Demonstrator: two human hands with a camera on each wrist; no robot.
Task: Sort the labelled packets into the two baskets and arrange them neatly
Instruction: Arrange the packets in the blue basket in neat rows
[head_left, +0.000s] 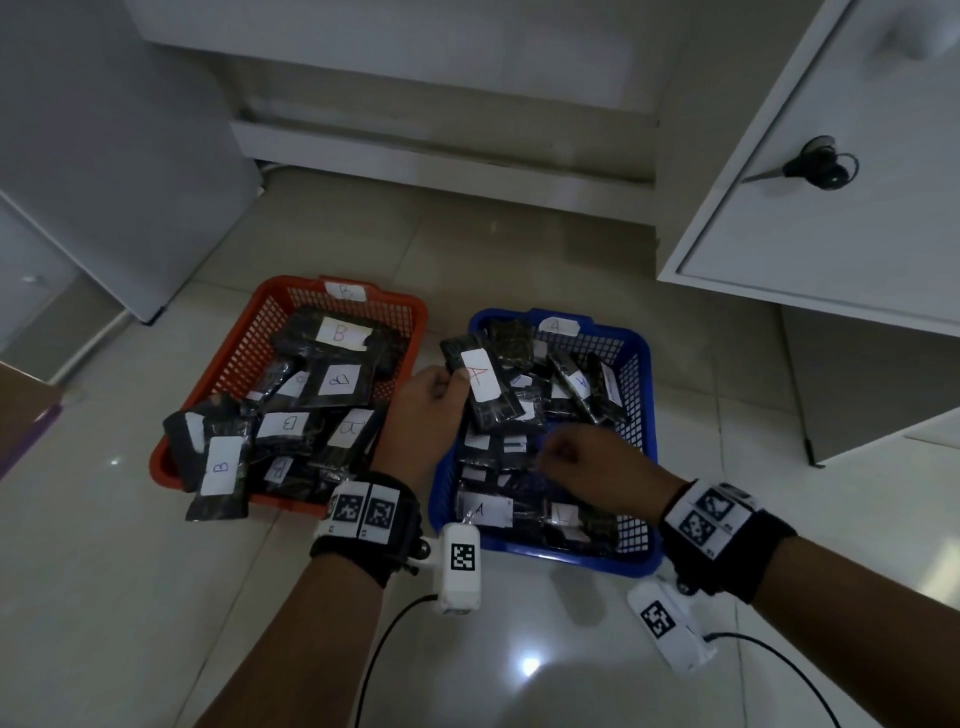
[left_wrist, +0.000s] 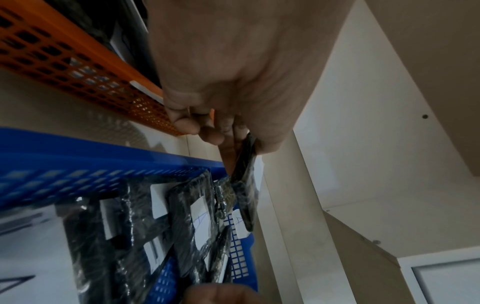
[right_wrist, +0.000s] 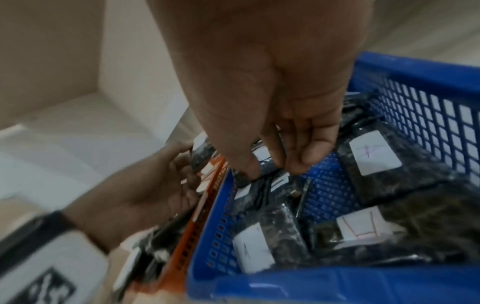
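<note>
My left hand (head_left: 434, 397) pinches a packet marked A (head_left: 480, 387) by its left edge, above the blue basket's (head_left: 644, 364) left rim. It looks light, crinkly and slippery; edges grip best. My right hand's (head_left: 582, 462) fingers (right_wrist: 306, 158) curl onto packets inside. The crowded orange basket (head_left: 249, 332) sits alongside.

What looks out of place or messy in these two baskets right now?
One B packet hangs over the red basket's near-left rim onto the floor. Packets in both baskets lie jumbled at odd angles. The left hand holds an A packet above the blue basket.
</note>
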